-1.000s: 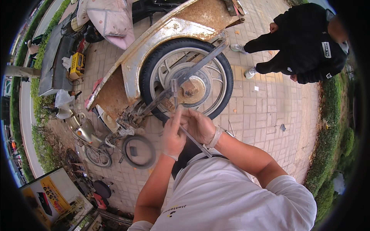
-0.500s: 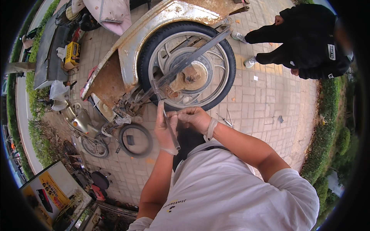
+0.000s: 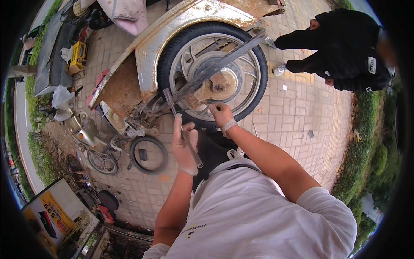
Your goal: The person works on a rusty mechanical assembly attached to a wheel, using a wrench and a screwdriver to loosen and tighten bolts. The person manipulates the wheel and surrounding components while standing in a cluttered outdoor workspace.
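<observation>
My left hand [image 3: 184,144], in a thin clear glove, is closed around a long shiny metal tubular wrench [image 3: 173,103], index finger stretched along it. One end of the wrench points toward the frame by the wheel; its hollow lower end sticks out beside my wrist. My right hand [image 3: 222,114], also gloved, is in front of the wheel's lower rim, thumb and finger pinched together. Whatever may be between them is too small to make out. The wheel [image 3: 189,71] has a black tyre, silver spokes and a rusty hub. A dark metal bar [image 3: 215,64] crosses it.
A rusty silver fender [image 3: 148,71] arches over the wheel. On the paving at left lie a loose tyre [image 3: 160,166] and a scooter [image 3: 88,134]. A yellow box [image 3: 78,57] stands farther back. A person in black [image 3: 345,47] stands at the right, near a hedge [image 3: 366,172].
My right hand has left my left hand and moved up and right toward the wheel hub. The left hand still grips the wrench, its upper end now slightly farther left.
</observation>
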Available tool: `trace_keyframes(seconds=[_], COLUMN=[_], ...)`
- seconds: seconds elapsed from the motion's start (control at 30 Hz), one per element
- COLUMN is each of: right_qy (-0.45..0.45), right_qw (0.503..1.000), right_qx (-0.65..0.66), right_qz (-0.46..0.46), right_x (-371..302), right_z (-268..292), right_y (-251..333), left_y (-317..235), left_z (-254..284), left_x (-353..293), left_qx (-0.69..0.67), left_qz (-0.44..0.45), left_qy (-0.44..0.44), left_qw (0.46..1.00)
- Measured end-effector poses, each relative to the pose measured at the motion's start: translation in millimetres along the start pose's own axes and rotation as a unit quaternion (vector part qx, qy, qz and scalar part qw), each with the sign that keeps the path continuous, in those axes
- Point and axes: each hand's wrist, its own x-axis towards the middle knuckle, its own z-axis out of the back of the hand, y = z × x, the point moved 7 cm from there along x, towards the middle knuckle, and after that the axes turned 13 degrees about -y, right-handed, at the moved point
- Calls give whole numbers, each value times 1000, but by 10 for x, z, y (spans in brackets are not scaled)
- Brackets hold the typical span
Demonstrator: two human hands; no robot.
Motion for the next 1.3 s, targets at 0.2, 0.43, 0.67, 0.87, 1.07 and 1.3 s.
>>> trace_keyframes(seconds=[0.2,0.43,0.67,0.87,1.07,1.3], right_qy=[-37,-76,-68,-77,128,258], right_qw=[999,995,989,989,970,941], right_qx=[-26,-54,-132,-125,152,189], right_qz=[-9,-21,-23,14,-139,-111], right_x=[129,170,96,74,-284,-661], right_z=[-137,-157,-83,18,21,76], right_y=[-138,-175,0,-104,-88,501], left_y=[40,56,71,263,156,16], left_z=[126,140,133,109,146,11], left_x=[13,27,21,-97,-57,-4], left_qx=[8,24,4,-50,8,-28], left_qz=[31,16,45,103,25,-52], left_qy=[0,-9,-6,4,19,30], left_qw=[999,1000,999,993,999,998])
